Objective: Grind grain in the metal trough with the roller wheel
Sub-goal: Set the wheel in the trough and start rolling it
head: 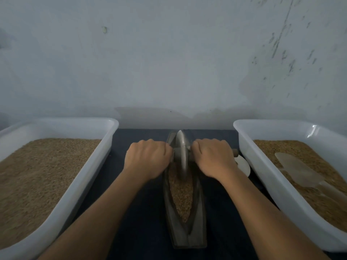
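A long boat-shaped metal trough (197,229) lies on the dark cloth, pointing away from me, with brown grain (181,196) heaped in its groove. The metal roller wheel (181,152) stands upright in the far half of the trough. My left hand (147,159) grips the axle handle on the wheel's left side. My right hand (214,157) grips the handle on the right, whose wooden end (235,152) sticks out past my fingers. Both arms are stretched forward.
A white plastic tub (105,147) full of grain stands at the left. A second white tub (262,169) at the right holds grain and a clear plastic scoop (298,170). A small white dish (244,164) lies between the trough and the right tub. A wall is close behind.
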`<state>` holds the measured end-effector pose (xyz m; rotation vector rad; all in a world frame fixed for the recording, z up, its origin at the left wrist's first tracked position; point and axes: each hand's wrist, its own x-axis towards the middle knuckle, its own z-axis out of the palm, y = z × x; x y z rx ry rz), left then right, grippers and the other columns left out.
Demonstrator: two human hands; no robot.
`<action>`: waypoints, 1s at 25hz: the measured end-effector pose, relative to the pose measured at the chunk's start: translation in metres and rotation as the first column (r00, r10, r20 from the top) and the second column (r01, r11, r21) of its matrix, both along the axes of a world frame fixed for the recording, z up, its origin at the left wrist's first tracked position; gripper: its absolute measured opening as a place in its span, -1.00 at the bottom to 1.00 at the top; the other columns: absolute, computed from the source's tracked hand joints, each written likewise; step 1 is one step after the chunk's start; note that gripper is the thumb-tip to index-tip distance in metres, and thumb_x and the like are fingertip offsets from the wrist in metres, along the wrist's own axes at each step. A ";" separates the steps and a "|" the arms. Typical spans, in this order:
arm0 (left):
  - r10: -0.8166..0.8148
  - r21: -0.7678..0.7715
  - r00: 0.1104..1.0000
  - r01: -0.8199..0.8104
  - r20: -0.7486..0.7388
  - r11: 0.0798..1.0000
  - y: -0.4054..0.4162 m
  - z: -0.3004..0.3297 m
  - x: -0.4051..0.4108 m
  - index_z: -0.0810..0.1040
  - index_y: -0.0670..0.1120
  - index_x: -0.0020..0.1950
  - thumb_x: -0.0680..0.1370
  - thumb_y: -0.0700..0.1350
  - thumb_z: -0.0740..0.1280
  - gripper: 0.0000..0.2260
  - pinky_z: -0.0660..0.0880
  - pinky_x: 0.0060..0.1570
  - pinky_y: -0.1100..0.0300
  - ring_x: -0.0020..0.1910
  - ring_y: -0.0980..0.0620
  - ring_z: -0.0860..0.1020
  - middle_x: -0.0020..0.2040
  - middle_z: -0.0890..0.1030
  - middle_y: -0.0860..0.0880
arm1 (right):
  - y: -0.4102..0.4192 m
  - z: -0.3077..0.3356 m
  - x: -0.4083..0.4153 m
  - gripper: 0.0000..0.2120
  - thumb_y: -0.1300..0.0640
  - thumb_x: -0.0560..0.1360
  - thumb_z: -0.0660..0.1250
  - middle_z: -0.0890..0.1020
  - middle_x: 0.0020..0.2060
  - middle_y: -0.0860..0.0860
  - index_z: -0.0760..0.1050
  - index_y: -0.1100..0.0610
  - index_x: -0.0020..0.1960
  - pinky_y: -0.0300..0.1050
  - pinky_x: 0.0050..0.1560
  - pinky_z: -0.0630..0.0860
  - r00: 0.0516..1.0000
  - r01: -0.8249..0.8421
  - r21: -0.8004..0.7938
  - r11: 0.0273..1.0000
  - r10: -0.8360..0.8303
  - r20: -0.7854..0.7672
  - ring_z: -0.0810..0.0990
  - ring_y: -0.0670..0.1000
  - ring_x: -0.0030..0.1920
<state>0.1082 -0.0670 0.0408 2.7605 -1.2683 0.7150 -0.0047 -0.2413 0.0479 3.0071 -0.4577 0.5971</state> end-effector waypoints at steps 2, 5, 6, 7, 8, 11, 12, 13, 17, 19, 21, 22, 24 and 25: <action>0.009 -0.087 1.000 -0.007 0.016 0.996 0.011 -0.007 -0.020 0.35 0.06 -0.22 0.71 0.03 0.03 -0.68 0.53 -0.38 0.06 -0.44 0.02 0.46 -0.37 0.46 0.07 | 0.010 -0.012 -0.022 -0.57 -0.08 0.68 -0.20 0.40 -0.30 -0.10 0.32 -0.05 -0.20 0.01 -0.10 0.28 0.995 -0.003 -0.018 1.000 0.005 0.102 0.37 -0.03 -0.27; -0.055 -0.204 0.998 0.055 0.007 0.977 0.038 -0.023 -0.047 0.33 0.07 -0.20 0.73 0.10 -0.08 -0.63 0.47 -0.39 0.03 -0.47 0.09 0.39 -0.39 0.41 0.09 | 0.033 -0.032 -0.059 -0.64 -0.09 0.73 -0.13 0.41 -0.18 -0.12 0.36 -0.07 -0.09 0.00 -0.05 0.32 0.963 0.009 -0.039 0.999 0.002 0.268 0.37 -0.02 -0.17; -0.076 -0.215 0.997 0.080 0.026 0.973 0.044 -0.024 -0.052 0.33 0.07 -0.19 0.73 0.10 -0.08 -0.63 0.45 -0.37 0.02 -0.46 0.09 0.37 -0.38 0.39 0.10 | 0.038 -0.035 -0.066 -0.65 -0.09 0.73 -0.12 0.42 -0.14 -0.11 0.37 -0.07 -0.06 0.00 -0.04 0.32 0.954 0.004 -0.052 0.999 0.012 0.300 0.38 -0.02 -0.15; -0.085 -0.217 0.996 0.092 0.041 0.972 0.047 -0.025 -0.054 0.32 0.07 -0.19 0.73 0.09 -0.07 -0.64 0.43 -0.37 0.01 -0.46 0.09 0.36 -0.38 0.38 0.10 | 0.041 -0.037 -0.070 -0.66 -0.09 0.73 -0.12 0.42 -0.12 -0.11 0.37 -0.06 -0.04 0.00 -0.03 0.32 0.948 0.002 -0.067 0.998 0.019 0.316 0.37 -0.02 -0.13; -0.086 -0.213 0.995 0.094 0.046 0.973 0.048 -0.025 -0.054 0.32 0.07 -0.19 0.73 0.09 -0.06 -0.65 0.43 -0.39 0.01 -0.46 0.08 0.36 -0.38 0.38 0.09 | 0.040 -0.036 -0.069 -0.66 -0.09 0.73 -0.12 0.42 -0.12 -0.10 0.37 -0.06 -0.04 0.01 -0.03 0.32 0.949 0.003 -0.077 0.997 0.021 0.315 0.37 -0.01 -0.13; -0.066 -0.142 0.995 0.075 0.069 0.987 0.034 -0.015 -0.039 0.35 0.03 -0.19 0.74 0.06 0.00 -0.65 0.50 -0.39 0.05 -0.43 -0.01 0.46 -0.36 0.45 0.07 | 0.028 -0.023 -0.048 -0.59 -0.07 0.72 -0.14 0.42 -0.23 -0.11 0.36 -0.02 -0.15 0.07 -0.04 0.40 0.979 0.016 -0.086 0.996 0.002 0.206 0.39 -0.01 -0.22; -0.069 -0.095 0.994 0.077 0.079 0.993 0.025 -0.010 -0.029 0.38 0.02 -0.19 0.74 0.02 0.04 -0.67 0.52 -0.34 0.05 -0.37 -0.06 0.50 -0.32 0.49 0.05 | 0.022 -0.019 -0.036 -0.55 -0.07 0.71 -0.16 0.42 -0.29 -0.09 0.36 -0.01 -0.20 0.08 -0.06 0.42 0.988 0.007 -0.072 0.997 0.004 0.157 0.40 -0.01 -0.28; -0.072 -0.036 0.995 0.074 0.066 0.997 0.016 -0.003 -0.017 0.42 0.01 -0.17 0.72 0.01 0.05 -0.69 0.52 -0.27 0.03 -0.28 -0.12 0.54 -0.24 0.54 0.01 | 0.015 -0.015 -0.024 -0.52 -0.07 0.70 -0.17 0.43 -0.34 -0.07 0.37 0.01 -0.24 0.05 -0.12 0.42 0.993 -0.002 -0.045 0.999 0.007 0.117 0.40 0.00 -0.33; 0.037 0.106 0.995 -0.027 -0.092 0.994 -0.008 0.010 0.007 0.56 -0.05 0.01 0.56 0.08 -0.13 -0.52 0.33 -0.16 -0.02 -0.03 -0.24 0.55 0.02 0.61 -0.11 | -0.002 -0.009 0.005 -0.43 -0.09 0.71 -0.13 0.47 -0.41 -0.02 0.47 0.05 -0.29 -0.07 -0.35 0.11 0.996 0.070 0.033 0.997 -0.071 0.045 0.39 0.02 -0.40; 0.056 0.058 0.998 -0.056 0.011 0.997 0.001 -0.003 -0.007 0.50 -0.06 -0.11 0.64 0.02 -0.04 -0.63 0.31 -0.28 0.04 -0.23 -0.16 0.49 -0.15 0.57 -0.06 | 0.005 -0.014 -0.007 -0.49 -0.06 0.70 -0.14 0.43 -0.41 -0.04 0.39 0.03 -0.30 -0.02 -0.26 0.19 0.994 0.045 -0.014 0.999 -0.043 0.101 0.38 0.06 -0.38; 0.057 -0.057 0.993 -0.051 0.099 0.997 0.017 -0.014 -0.032 0.42 -0.03 -0.18 0.72 0.00 0.01 -0.66 0.30 -0.40 0.09 -0.40 -0.04 0.42 -0.32 0.47 0.03 | 0.020 -0.022 -0.030 -0.56 -0.03 0.72 -0.13 0.40 -0.36 -0.07 0.35 0.01 -0.23 0.05 -0.13 0.30 0.982 0.004 -0.021 1.000 0.000 0.187 0.39 0.06 -0.32; 0.038 -0.109 0.994 -0.027 0.105 0.994 0.026 -0.016 -0.044 0.38 -0.01 -0.19 0.74 0.03 -0.02 -0.63 0.31 -0.42 0.09 -0.45 0.00 0.39 -0.36 0.43 0.06 | 0.025 -0.027 -0.043 -0.59 -0.03 0.72 -0.12 0.41 -0.32 -0.07 0.35 0.00 -0.19 0.07 -0.09 0.33 0.974 -0.009 0.006 1.000 0.008 0.225 0.39 0.05 -0.28; -0.032 -0.173 0.992 0.053 0.121 0.983 0.039 -0.016 -0.061 0.31 0.03 -0.20 0.74 0.08 -0.06 -0.63 0.29 -0.42 0.09 -0.48 0.05 0.33 -0.40 0.35 0.09 | 0.034 -0.032 -0.066 -0.66 -0.04 0.72 -0.09 0.40 -0.25 -0.08 0.32 -0.02 -0.14 0.07 -0.05 0.32 0.965 -0.033 0.055 0.998 0.018 0.263 0.38 0.05 -0.21; -0.059 -0.180 0.989 0.083 0.138 0.980 0.042 -0.017 -0.066 0.30 0.04 -0.20 0.74 0.08 -0.05 -0.64 0.29 -0.42 0.09 -0.49 0.06 0.31 -0.40 0.33 0.10 | 0.036 -0.034 -0.075 -0.68 -0.04 0.71 -0.08 0.38 -0.24 -0.08 0.29 -0.03 -0.14 0.06 -0.06 0.31 0.962 -0.035 0.046 0.998 0.021 0.271 0.36 0.05 -0.20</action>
